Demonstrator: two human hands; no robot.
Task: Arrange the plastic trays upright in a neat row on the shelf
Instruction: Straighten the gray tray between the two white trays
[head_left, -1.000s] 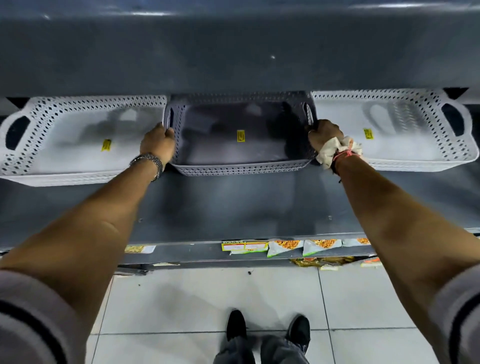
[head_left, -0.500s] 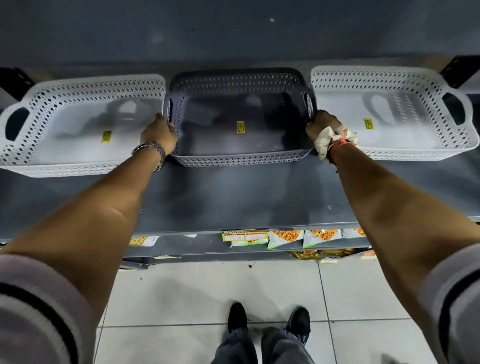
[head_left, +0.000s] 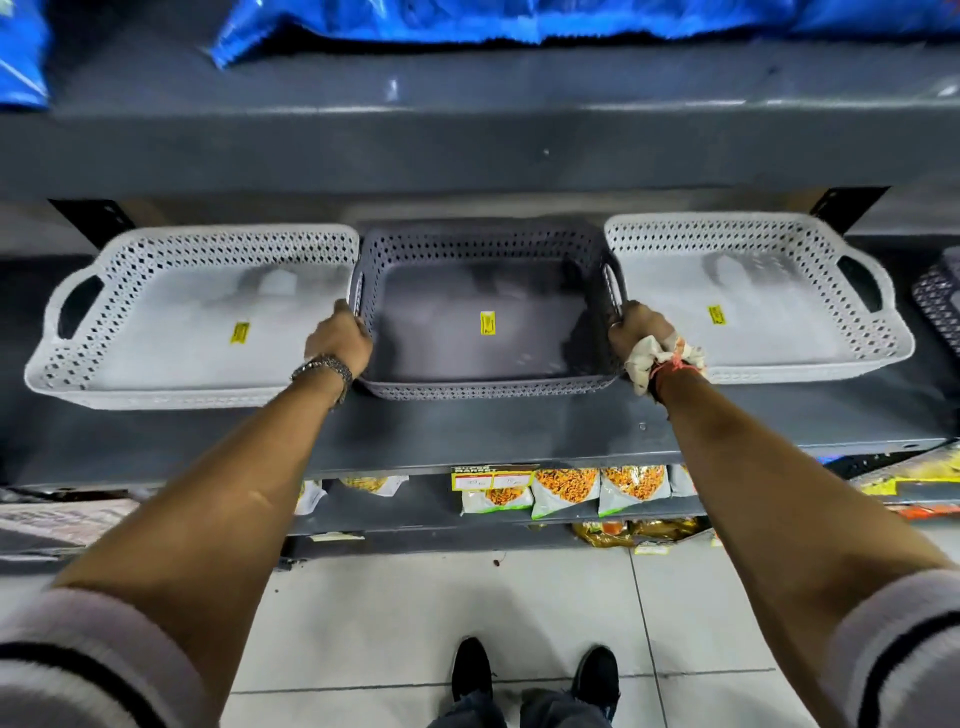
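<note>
Two white trays (head_left: 197, 322), one grey tray (head_left: 483, 384)

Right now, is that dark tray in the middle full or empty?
Empty. The dark tray shows a bare floor with only a yellow sticker; both hands grip its side handles.

A dark grey metal shelf (head_left: 493, 431) carries three perforated plastic trays in a row, all tipped back so their open faces show and their lower long edges rest on the shelf. The left white tray (head_left: 171, 384) and the right white tray (head_left: 769, 234) flank the grey tray (head_left: 483, 387) in the middle, whose sides sit close against both neighbours. Each tray bears a small yellow sticker on its base. At the far right edge of the shelf a dark perforated tray (head_left: 940, 306) is partly in view. The front strip of the shelf before the trays is bare, with a screw near its edge
</note>
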